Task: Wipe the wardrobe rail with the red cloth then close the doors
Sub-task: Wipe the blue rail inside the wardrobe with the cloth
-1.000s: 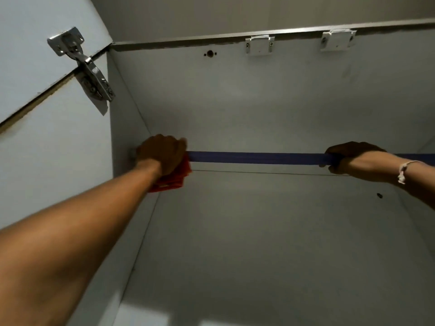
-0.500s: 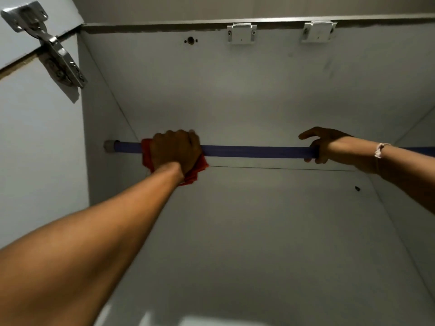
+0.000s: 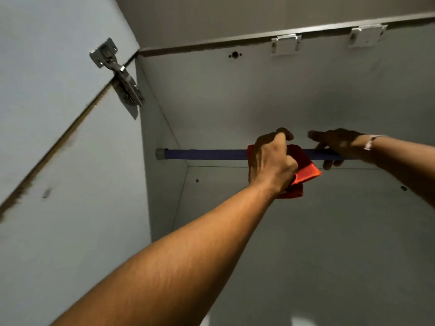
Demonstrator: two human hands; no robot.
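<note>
A blue wardrobe rail (image 3: pixel 207 154) runs across the white wardrobe, ending in a grey socket (image 3: pixel 161 154) on the left wall. My left hand (image 3: pixel 270 161) grips the red cloth (image 3: pixel 306 171), which is wrapped round the rail near its middle; a fold of cloth hangs below the fist. Just to the right, my right hand (image 3: pixel 336 145) rests on the rail with fingers curled loosely over it and thumb below. A white band sits on that wrist. The rail's right end is hidden behind my right forearm.
The open left door (image 3: pixel 58 142) fills the left side, with a metal hinge (image 3: pixel 122 83) at its top. Two white brackets (image 3: pixel 286 44) sit under the wardrobe's top edge. The back panel (image 3: pixel 282 231) has small holes.
My left hand has slid the red cloth rightward along the rail, from the left end to beside my right hand. More bare rail shows on the left. The view has swung.
</note>
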